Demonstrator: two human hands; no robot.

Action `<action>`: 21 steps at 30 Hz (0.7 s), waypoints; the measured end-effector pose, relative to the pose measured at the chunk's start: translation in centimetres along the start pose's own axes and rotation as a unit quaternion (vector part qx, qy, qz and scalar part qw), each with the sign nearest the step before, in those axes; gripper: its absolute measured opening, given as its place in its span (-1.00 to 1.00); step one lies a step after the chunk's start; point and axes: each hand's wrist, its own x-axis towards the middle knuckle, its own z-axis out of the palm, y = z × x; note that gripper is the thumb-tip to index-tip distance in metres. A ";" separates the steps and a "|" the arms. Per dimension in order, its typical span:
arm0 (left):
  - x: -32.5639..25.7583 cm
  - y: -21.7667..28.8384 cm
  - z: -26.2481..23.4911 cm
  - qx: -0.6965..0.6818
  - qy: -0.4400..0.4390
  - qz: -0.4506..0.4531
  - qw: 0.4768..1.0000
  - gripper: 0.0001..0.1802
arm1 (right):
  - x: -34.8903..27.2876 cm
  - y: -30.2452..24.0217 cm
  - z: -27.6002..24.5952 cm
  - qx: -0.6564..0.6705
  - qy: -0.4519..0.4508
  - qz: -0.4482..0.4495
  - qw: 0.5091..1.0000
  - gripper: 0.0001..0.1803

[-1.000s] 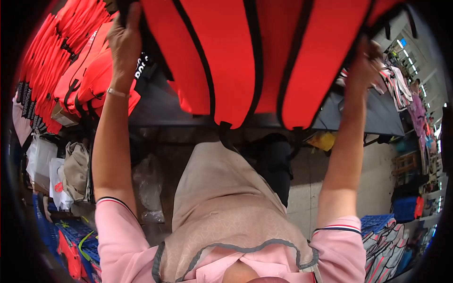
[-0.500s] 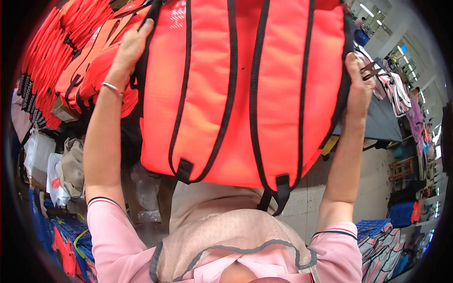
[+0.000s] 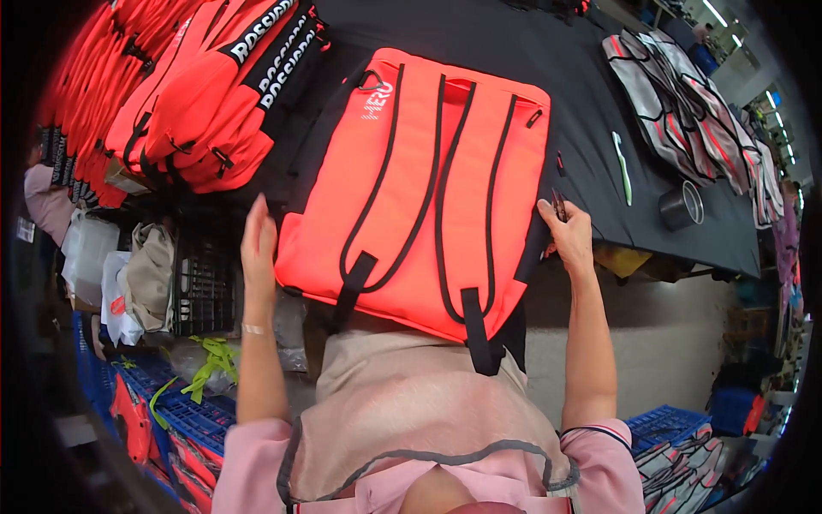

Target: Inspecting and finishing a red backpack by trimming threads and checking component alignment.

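Note:
A bright coral-red backpack (image 3: 411,197) with black-edged shoulder straps lies straps up on a table with a black cover (image 3: 591,146), its lower end jutting over the near edge towards me. My left hand (image 3: 259,244) is upright beside the bag's lower left corner, fingers stretched out, holding nothing. At the bag's right side, my right hand (image 3: 569,233) is closed around small dark pointed thread snips (image 3: 559,206), partly hidden by the fingers. Two black webbing strap ends (image 3: 481,338) hang towards my apron.
Stacked red backpacks (image 3: 205,111) rise at the left. On the table's right are a toothbrush (image 3: 622,167), a dark cup (image 3: 682,207) and grey-and-black sewn pieces (image 3: 659,103). A black crate (image 3: 205,291) and blue crates (image 3: 672,427) stand lower down.
The backpack, held up close between both hands before, has come down onto the table. My left hand has let go of its edge; the right hand has moved lower and nearer.

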 end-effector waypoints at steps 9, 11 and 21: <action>-2.5 -0.7 0.2 -0.156 -0.039 -0.228 0.960 0.22 | 2.6 1.4 2.2 0.170 0.067 -0.134 0.974 -0.57; -1.3 1.3 -0.1 -0.118 -0.094 -0.233 0.961 0.03 | 1.9 -0.6 0.2 0.202 0.055 -0.106 0.972 -0.59; 12.9 17.3 -2.9 -0.098 -0.160 0.003 0.982 -0.45 | 4.1 -17.5 -10.3 0.181 0.140 -0.306 0.924 -0.69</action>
